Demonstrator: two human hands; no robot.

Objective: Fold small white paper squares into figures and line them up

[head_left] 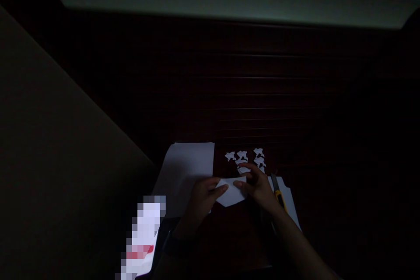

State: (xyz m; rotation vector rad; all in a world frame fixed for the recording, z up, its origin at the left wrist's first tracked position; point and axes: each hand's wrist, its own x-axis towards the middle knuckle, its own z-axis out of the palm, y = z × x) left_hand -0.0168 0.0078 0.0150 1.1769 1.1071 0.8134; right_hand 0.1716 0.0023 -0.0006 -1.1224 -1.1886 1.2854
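Note:
A small folded sheet of white paper (232,194) is held up between both hands, its lower edge coming to a blunt point. My left hand (204,192) pinches its left side, thumb on the near face. On the opposite side, my right hand (259,187) grips the upper right corner with thumb and fingers. Just beyond lie several small folded white paper figures (242,155) in rows, some partly hidden by my right hand. A yellow utility knife (279,197) rests on white paper (292,201) near my right forearm.
Large white sheets (193,157) lie left of the hands. A brightly lit screen (144,236), pixelated, stands at lower left. Dark slatted wood (249,78) rises behind, below a pale ledge (229,4). A plain wall or panel (59,109) slants along the left. The scene is very dim.

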